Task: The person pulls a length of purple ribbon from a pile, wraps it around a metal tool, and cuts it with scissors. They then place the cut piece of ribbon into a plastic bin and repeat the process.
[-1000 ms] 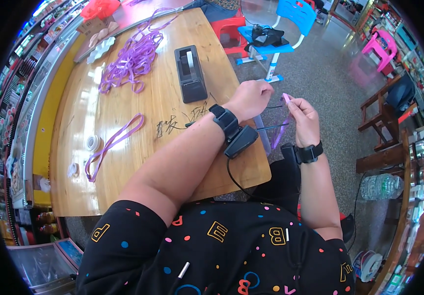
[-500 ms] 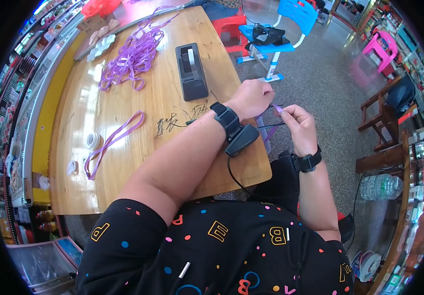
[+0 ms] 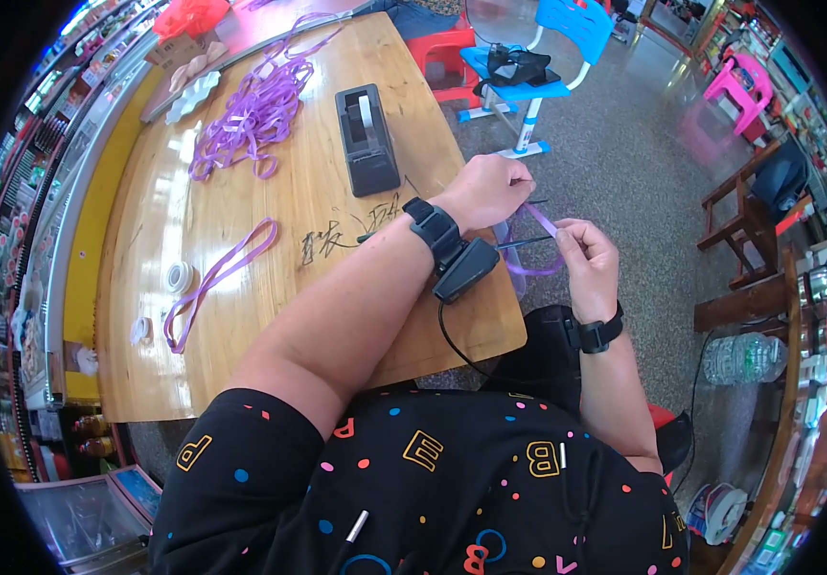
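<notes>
Purple ribbon pinched in the right hand, right of the tape dispenser

Head view. Reference point: the black tape dispenser [image 3: 367, 144], standing on the wooden table [image 3: 442, 355].

Right hand [image 3: 588, 254]: located to the right of the dispenser and nearer to the person. Grip is narrow; thumb and bent fingers pinch the purple ribbon [image 3: 541, 222].

Ribbon position: right of the dispenser and nearer to the person, off the table edge. It extends between both hands and hangs in a curve below the right fingertips. Two slim dark rods [image 3: 527, 242] lie in the same area; whether the ribbon encircles them cannot be told.

Left hand [image 3: 485, 192]: located between the dispenser and the right hand, fingers curled inward. Its fingertips face away, so what it grips cannot be told. A black wrist unit [image 3: 468, 271] is strapped to this arm, on the near side of the dispenser.

Left of the dispenser: a tangled ribbon pile [image 3: 255, 115]. Left and nearer to the person: a separate ribbon loop [image 3: 217, 287], lying flat, with a white roll [image 3: 180, 277] just beside it. Right of the dispenser and beyond the table: a blue chair [image 3: 574, 29] bearing a black item [image 3: 519, 67]
</notes>
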Demonstrator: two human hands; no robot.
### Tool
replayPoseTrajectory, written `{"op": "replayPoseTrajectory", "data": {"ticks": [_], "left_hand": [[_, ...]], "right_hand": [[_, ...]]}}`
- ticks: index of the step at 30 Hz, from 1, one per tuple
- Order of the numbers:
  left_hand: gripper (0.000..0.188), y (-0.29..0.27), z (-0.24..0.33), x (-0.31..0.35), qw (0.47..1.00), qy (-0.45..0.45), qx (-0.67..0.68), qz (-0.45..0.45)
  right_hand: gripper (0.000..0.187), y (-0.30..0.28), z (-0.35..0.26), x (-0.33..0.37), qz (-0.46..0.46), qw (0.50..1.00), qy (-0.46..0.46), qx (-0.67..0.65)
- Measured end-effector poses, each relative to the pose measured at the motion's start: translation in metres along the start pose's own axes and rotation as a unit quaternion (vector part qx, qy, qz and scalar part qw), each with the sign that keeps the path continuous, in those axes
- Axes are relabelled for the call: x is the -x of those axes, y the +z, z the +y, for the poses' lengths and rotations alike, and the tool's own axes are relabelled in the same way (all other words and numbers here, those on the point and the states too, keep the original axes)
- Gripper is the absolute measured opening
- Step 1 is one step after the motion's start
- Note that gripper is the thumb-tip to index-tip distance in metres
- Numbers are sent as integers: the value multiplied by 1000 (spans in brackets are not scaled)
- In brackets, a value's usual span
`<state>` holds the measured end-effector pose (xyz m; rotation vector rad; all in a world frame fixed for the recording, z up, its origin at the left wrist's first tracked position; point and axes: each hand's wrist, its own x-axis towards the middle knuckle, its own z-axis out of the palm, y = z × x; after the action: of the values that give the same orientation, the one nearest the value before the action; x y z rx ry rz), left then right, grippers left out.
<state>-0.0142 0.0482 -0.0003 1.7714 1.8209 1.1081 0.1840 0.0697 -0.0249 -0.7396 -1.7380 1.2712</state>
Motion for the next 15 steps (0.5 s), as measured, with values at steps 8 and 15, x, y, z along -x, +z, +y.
{"op": "replayPoseTrajectory", "data": {"ticks": [8,15], "left_hand": [[20,-2,5,3,999,-25,-22,-27],[20,-3,3,2,999,-15,-39,-14]], "right_hand": [[7,2,-3,26,11,1000,14,14],[10,-4,10,27,12,998,43,-44]]}}
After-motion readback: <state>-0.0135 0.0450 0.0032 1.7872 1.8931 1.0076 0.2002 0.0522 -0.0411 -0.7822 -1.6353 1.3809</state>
